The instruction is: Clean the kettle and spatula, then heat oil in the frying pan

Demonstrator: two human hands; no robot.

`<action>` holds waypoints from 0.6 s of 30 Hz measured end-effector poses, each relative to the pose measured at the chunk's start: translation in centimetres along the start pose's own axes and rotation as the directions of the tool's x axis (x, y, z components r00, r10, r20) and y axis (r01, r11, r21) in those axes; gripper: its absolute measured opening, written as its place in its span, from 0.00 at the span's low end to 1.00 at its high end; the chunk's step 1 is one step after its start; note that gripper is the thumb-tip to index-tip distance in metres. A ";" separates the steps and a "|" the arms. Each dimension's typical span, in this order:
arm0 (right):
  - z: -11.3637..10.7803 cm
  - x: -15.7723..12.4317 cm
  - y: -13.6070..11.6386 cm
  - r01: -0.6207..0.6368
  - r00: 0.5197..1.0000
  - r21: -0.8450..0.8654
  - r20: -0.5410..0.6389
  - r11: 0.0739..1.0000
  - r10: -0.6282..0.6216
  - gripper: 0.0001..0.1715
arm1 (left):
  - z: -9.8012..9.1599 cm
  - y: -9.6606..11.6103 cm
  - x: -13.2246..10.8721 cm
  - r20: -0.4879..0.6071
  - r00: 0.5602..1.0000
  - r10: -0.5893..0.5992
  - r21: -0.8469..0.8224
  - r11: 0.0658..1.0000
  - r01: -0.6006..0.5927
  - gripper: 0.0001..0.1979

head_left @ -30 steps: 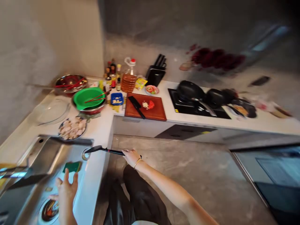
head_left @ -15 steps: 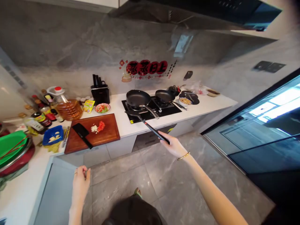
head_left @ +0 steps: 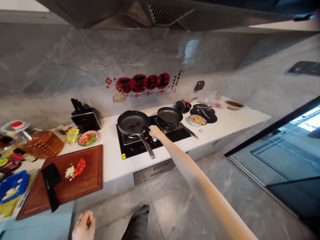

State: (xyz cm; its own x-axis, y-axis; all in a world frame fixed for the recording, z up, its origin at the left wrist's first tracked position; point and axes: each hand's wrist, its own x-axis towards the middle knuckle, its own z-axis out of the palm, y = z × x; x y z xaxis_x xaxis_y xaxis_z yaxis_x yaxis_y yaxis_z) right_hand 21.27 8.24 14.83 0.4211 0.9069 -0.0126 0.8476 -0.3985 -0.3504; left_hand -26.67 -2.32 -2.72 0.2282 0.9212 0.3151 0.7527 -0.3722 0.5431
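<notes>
The right hand [head_left: 155,131] gripped the spatula [head_left: 144,128], its far end over the left pan [head_left: 128,120]. Another pan [head_left: 169,115] stood beside it on the hob [head_left: 127,147]. The left hand [head_left: 84,226], fingers curled, hung near the board [head_left: 87,188], where a cleaver [head_left: 51,180] lay beside chopped red bits [head_left: 80,166].

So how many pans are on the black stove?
2: one pan on the left of the stove, near the right hand, and another pan on the right. None look hidden.

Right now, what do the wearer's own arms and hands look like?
Right hand: no glove, bare forearm, no sleeve in view, thin gold-coloured bracelet at the wrist. Left hand: no glove, gold-coloured ring around one of its fingers; forearm out of frame.
</notes>
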 end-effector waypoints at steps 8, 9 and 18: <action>-1.7 -1.1 3.6 0.196 0.964 0.201 -0.220 0.960 -0.150 0.05 | 5.7 26.8 6.5 0.138 0.876 0.462 -0.374 0.843 -0.385 0.14; -2.4 -3.4 5.6 0.207 0.955 0.232 -0.259 0.951 -0.145 0.05 | 6.4 30.1 7.0 0.168 0.838 0.518 -0.427 0.805 -0.412 0.14; 1.4 -38.6 35.0 -0.414 0.827 0.403 -0.207 0.816 0.522 0.23 | 24.2 54.4 0.4 0.447 0.424 0.787 -0.603 0.616 -0.507 0.16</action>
State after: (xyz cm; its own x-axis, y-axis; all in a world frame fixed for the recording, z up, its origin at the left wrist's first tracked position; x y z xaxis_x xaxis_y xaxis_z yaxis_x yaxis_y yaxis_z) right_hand 34.30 -40.50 1.75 0.8578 0.5139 0.0004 0.3872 -0.6458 -0.6581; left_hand 29.31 -19.43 8.10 0.9657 0.1482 0.2130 -0.0248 -0.7643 0.6444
